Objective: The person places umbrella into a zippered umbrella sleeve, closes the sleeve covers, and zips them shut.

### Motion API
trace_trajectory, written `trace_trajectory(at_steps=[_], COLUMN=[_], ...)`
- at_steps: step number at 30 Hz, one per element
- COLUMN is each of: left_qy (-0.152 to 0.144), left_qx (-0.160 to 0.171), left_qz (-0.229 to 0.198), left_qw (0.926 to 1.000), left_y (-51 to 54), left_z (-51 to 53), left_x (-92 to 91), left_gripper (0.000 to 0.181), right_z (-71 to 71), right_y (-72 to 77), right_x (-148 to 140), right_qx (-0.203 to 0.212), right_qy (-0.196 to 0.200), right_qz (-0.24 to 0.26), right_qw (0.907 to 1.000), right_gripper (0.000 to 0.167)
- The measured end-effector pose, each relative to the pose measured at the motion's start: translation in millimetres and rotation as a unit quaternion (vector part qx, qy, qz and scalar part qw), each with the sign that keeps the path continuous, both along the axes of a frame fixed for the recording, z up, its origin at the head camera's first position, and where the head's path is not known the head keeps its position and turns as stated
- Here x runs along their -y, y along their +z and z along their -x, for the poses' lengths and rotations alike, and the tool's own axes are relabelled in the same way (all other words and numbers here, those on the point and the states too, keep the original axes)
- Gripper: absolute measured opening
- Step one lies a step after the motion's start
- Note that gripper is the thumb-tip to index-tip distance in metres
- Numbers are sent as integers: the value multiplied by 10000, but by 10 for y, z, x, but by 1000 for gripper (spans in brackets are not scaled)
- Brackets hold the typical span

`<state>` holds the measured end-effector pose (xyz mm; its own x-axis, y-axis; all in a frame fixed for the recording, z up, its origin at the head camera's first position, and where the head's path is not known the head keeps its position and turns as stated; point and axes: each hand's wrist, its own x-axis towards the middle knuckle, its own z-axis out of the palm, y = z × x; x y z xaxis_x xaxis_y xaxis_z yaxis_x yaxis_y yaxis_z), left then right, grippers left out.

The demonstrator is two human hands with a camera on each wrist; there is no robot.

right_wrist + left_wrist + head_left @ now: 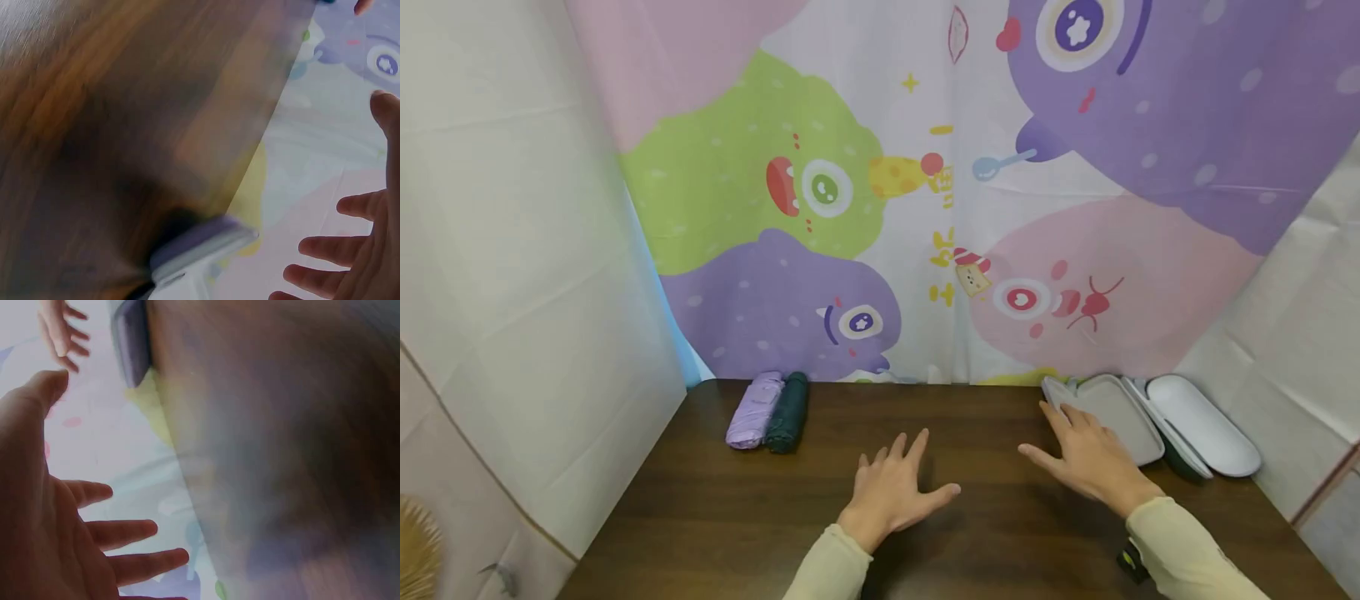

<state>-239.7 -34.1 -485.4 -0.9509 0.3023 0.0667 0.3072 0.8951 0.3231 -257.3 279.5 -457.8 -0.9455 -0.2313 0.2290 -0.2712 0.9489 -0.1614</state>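
Head view: left hand (891, 493) and right hand (1092, 457) fingers spread, gripping nothing, over brown table (737, 517); right nearest grey tray (1126, 412); purple roll (756, 414) beside green roll (787, 414) at left

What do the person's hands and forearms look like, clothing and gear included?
The left hand and right hand are gloveless, with no rings visible. Pale yellowish-green long sleeves reach the wrists. Beside the right cuff sits a small black device with a yellowish mark.
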Motion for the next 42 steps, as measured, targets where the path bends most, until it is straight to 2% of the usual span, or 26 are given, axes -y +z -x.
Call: trace_trajectory(at_steps=[6,12,16,22,28,32,36,39,42], left_qy=[-42,-181,-261,-451,-621,-658,-672,-662,-659], left_qx=[-185,-405,-516,-807,-976,-973,-962,-1042,-1172], left_qz=[-82,-7,51,131,184,216,278,245,154], left_qw=[9998,9990,9983,9956,9931,9928,9927,9921,9908], left_y=[73,122,133,167,214,236,235,231,226], left_z=[-45,-97,-122,-161,-214,-241,-256,-260,-268], left_x=[-55,-144,-213,-285,-362,-401,-413,-409,-410], left_gripper=[100,97,96,93,91,92,92,90,87], right_z=[42,56,41,95,156,165,158,174,205], right_y=[38,63,66,91,42,-47,-123,-166,-216], right_x=[-202,-418,-535,-660,-777,-854,-926,-984,-1036], right_qx=[210,41,-327,-984,-738,-719,-518,-347,-358], right_qy=[-140,-101,-37,71,-387,-701,-983,-1108,-1102], right_qz=[143,128,88,101,551,826,1021,1103,1113], right_qw=[9996,9999,9994,9951,9950,9915,9885,9871,9870], right_gripper=[90,93,91,84,84,84,85,86,84])
